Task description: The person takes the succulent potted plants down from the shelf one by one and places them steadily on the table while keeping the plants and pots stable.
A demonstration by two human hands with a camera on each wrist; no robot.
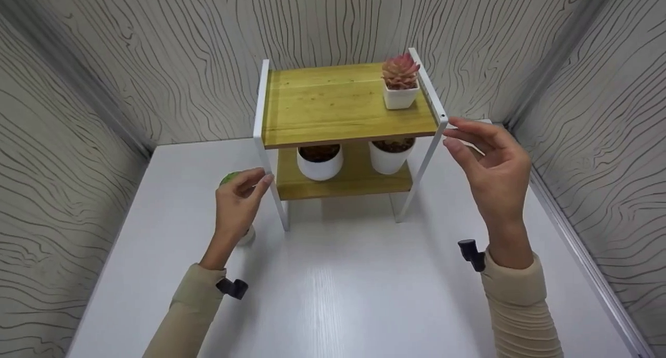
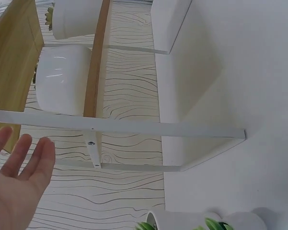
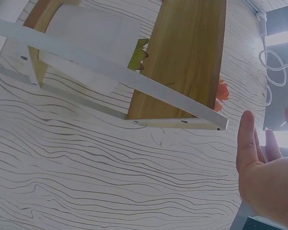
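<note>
A two-tier shelf (image 1: 322, 105) with wooden boards and white metal legs stands upright on the table in the head view. My left hand (image 1: 237, 199) is beside its front left leg (image 2: 134, 127), fingers loosely bent and holding nothing. Off the top right corner of the frame hovers my right hand (image 1: 499, 173), thumb and fingers spread; the right wrist view shows a gap between its fingertips (image 3: 247, 120) and the frame. A pink succulent in a square white pot (image 1: 400, 98) sits at the top board's right end. Two round white pots (image 1: 320, 168), (image 1: 387, 159) stand on the lower board, their plants mostly hidden.
Left of the shelf, a green plant (image 1: 228, 177) in a white pot (image 1: 247, 237) is partly behind my left hand. Green leaves (image 2: 213, 224) and white pots show at the left wrist view's bottom. Wood-patterned walls (image 1: 333, 25) enclose the white table (image 1: 338, 295).
</note>
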